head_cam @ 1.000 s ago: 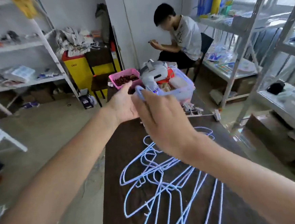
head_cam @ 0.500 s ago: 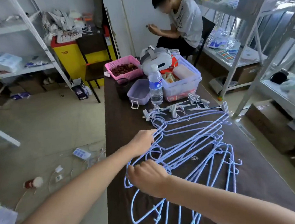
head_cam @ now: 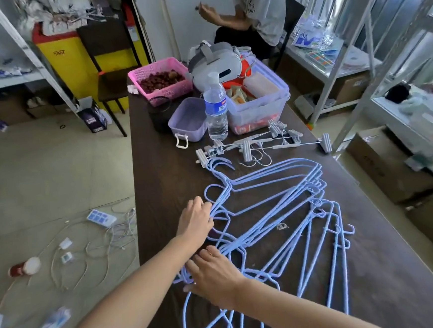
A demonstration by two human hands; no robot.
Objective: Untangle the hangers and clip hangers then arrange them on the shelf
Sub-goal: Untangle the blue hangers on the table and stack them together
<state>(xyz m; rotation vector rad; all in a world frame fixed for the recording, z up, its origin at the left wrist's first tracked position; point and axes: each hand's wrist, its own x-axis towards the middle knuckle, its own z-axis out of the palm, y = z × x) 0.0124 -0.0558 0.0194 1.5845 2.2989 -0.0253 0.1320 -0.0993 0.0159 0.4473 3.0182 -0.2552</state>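
The fingers (head_cam: 205, 205) of the left hand (head_cam: 195, 221) are curled around the necks of several blue wire hangers (head_cam: 271, 211), gripping them at the left side of the tangle. The right hand (head_cam: 214, 275) is laid flat on the hooks nearer the camera, fingers spread and pressed down rather than closed. The hangers are heaped across the middle of the dark table (head_cam: 155, 184), overlapping and interlocked. Just beyond the heap, grey clip hangers (head_cam: 260, 144) are lying in a loose row. Beyond those, a water bottle (head_cam: 216, 110) is stood beside a lilac box (head_cam: 188, 119) and a clear bin (head_cam: 260, 108).
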